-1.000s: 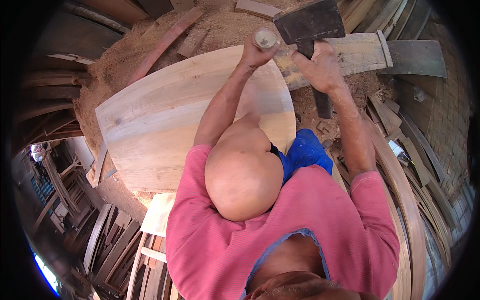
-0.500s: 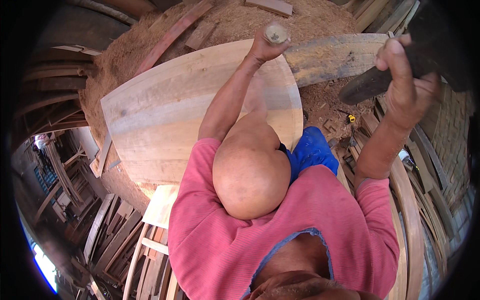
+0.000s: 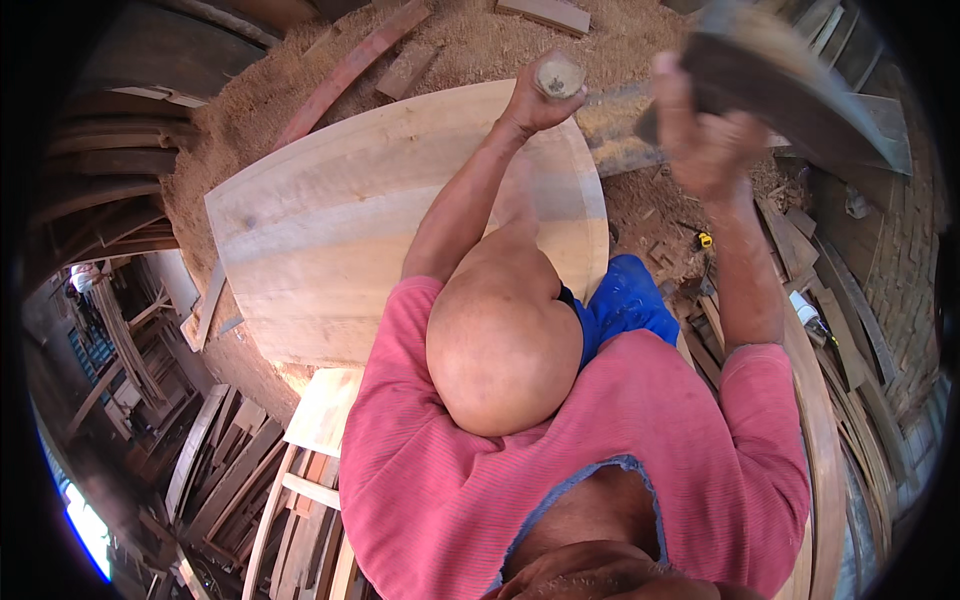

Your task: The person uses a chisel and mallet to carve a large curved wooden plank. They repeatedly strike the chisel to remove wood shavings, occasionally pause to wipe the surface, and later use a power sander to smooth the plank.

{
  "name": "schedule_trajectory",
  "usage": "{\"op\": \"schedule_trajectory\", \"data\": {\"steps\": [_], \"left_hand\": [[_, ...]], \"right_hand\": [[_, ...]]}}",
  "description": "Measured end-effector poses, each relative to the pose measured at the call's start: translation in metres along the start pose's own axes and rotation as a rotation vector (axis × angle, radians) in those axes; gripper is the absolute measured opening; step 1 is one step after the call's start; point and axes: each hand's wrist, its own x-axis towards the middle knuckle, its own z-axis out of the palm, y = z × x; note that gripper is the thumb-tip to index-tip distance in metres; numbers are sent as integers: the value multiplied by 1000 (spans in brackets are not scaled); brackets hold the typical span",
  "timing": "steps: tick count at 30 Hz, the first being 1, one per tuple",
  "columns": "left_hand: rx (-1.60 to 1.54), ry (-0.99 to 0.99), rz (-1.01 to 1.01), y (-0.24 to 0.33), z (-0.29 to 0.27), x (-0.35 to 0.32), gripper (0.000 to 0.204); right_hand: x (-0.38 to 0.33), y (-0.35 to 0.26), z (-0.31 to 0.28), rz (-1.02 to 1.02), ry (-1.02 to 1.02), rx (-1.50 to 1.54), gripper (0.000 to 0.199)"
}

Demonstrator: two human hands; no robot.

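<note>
A large curved wooden panel (image 3: pixel 400 230) is propped on the sawdust floor (image 3: pixel 460 45), its edge apparently only partly trimmed. At the panel's upper rim, a short wooden peg (image 3: pixel 558 75) is gripped in the left hand (image 3: pixel 535 100). Right of the panel, a broad hatchet (image 3: pixel 790 90) is clasped in the raised right hand (image 3: pixel 705 140), arm bent.
</note>
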Motion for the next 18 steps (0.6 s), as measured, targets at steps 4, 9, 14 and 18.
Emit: {"op": "schedule_trajectory", "data": {"steps": [4,9,14,18], "left_hand": [[-71,38,17,2,4,3,36],[-52,161,-127,-10,0,4,25],[-5,108,-82,-8,-5,3,18],[-54,88,-61,-1,1,-3,21]], "right_hand": [[-5,8,51,426,-768,31,37],[-2,-9,15,522,-390,342,39],[-1,-12,-16,633,-291,525,32],[18,-14,-55,486,-48,452,12]]}}
